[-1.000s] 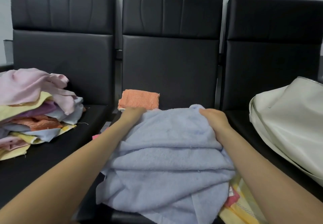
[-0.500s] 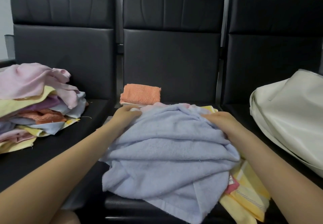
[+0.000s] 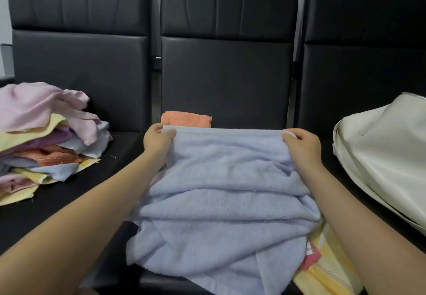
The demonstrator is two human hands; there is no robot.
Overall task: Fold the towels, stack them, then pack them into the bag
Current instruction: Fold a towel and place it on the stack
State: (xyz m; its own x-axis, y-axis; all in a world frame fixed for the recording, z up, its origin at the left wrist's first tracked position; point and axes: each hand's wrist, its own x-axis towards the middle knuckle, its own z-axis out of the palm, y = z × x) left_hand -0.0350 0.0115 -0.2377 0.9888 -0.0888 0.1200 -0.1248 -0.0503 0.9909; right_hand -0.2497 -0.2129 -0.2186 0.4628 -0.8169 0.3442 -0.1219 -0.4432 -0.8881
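We pinched the blue towel's (image 3: pixel 221 191) far hem with left hand (image 3: pixel 159 139) and right hand (image 3: pixel 302 144), held apart at opposite corners.

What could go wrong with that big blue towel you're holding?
1. The blue towel is bunched in wrinkles below the left hand and right hand, so the fold may come out lumpy.
2. Its near edge hangs over the seat front and might drag it off.
3. It covers the yellow towels, which could get pulled along.
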